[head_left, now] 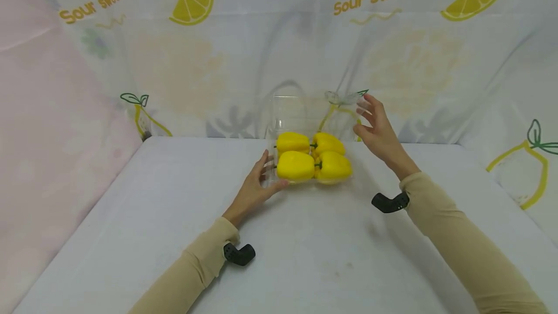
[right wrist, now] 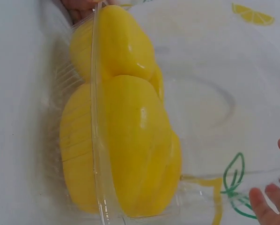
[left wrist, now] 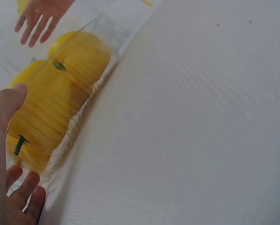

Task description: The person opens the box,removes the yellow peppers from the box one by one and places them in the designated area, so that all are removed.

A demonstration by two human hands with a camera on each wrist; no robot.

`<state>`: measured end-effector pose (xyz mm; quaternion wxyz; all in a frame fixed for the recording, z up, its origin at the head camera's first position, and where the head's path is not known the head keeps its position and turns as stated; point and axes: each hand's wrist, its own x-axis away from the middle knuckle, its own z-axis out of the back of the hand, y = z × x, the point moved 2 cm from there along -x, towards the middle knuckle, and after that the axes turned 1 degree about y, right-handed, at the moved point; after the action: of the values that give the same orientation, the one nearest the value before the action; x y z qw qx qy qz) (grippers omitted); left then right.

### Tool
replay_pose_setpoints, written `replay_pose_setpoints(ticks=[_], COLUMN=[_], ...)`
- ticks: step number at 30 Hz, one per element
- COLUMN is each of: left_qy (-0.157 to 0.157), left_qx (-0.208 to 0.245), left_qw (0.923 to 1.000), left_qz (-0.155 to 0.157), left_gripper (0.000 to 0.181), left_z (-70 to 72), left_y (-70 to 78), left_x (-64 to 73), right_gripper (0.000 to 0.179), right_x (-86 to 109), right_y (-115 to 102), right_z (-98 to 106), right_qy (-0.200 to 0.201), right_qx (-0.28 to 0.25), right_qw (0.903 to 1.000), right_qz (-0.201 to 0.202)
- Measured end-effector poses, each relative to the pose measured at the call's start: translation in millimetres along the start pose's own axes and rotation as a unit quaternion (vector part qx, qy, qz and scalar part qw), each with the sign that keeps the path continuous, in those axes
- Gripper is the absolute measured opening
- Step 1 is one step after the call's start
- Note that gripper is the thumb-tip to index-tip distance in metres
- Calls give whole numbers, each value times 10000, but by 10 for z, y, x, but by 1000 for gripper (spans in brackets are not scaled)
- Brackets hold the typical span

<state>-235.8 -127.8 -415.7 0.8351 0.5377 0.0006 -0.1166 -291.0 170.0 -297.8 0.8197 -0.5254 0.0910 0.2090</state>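
Inside clear container (right wrist: 95,117), yellow peppers (head_left: 295,165)

Left hand (head_left: 252,190) low, thumb (head_left: 276,187) apart from fingers (head_left: 259,163); right hand (head_left: 380,132) higher, likewise spread.

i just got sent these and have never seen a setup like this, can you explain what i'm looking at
There is no machine here, just a person working with two bare hands. The wide picture comes from a camera worn on the head, looking forward and down. The other two come from a camera on each wrist; the black pieces by the sleeves are probably those.

On the white table is a clear plastic box holding at least four yellow peppers with green stems. Its see-through lid appears to stand open at the back.

The left hand holds the box at its near left corner. The right hand is raised near the lid's right side; whether it touches the lid is hard to tell.
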Motion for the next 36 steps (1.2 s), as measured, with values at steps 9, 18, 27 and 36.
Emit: replay_pose_setpoints(ticks=[9, 18, 27, 36], left_qy=[-10, 40, 9, -19], left_qx=[38, -45, 61, 61], left_qw=[9999, 10000, 10000, 10000], left_qz=[95, 34, 20, 11], left_gripper=[98, 99, 96, 96], left_z=[-19, 7, 11, 2], left_y=[-20, -6, -21, -21], left_x=[-16, -11, -20, -25], right_gripper=[73, 82, 82, 78], right_x=[-225, -385, -441, -437], right_y=[27, 51, 155, 216], right_z=[29, -18, -89, -96], right_qy=[-61, -26, -165, -144], right_qx=[-265, -555, -483, -218], right_qw=[9984, 9922, 9867, 9861], right_qz=[-501, -1115, -1546, -1642])
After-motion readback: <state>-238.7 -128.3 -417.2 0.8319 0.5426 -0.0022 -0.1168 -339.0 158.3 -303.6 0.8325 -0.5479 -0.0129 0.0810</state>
